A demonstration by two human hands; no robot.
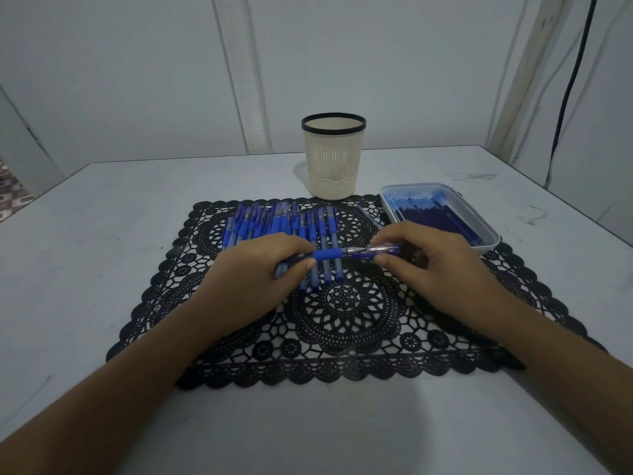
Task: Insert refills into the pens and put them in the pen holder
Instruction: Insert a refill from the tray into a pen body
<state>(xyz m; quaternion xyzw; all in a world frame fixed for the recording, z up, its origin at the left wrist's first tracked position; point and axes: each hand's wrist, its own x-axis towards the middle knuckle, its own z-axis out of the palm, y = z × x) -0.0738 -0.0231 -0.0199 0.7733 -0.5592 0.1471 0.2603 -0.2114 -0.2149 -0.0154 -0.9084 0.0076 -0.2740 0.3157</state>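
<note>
Head view. White bench (102,234) with a black lace mat (346,320) on its middle, the mat's long side along the near edge.

Left hand (260,265) is over the mat's centre-left, fingers curled round the back part of one blue pen (327,254). Thumb is on the near side, just beside the blue rubber grip.

Right hand (424,258) is opposite, thumb and fingertips pinching the pen's clear front end. Whether that end is a cap or the tip section, cannot tell.

The pen lies roughly level between both hands, raised above the mat and crossing over the near ends of the loose pens (274,221). These lie in a rough side-by-side row on the far half of the mat, partly hidden by the left hand.

Cream mesh pen holder (334,159) with a black rim stands upright just beyond the mat's far edge, about mid-bench towards the far edge. Nothing visible inside.

Shallow white tray (486,246) sits towards the bench's right edge, overlapping the mat's far right corner. Dark blue refills (435,214) are packed in it.

Black cable (575,80) hangs down the wall past the far right corner.
</note>
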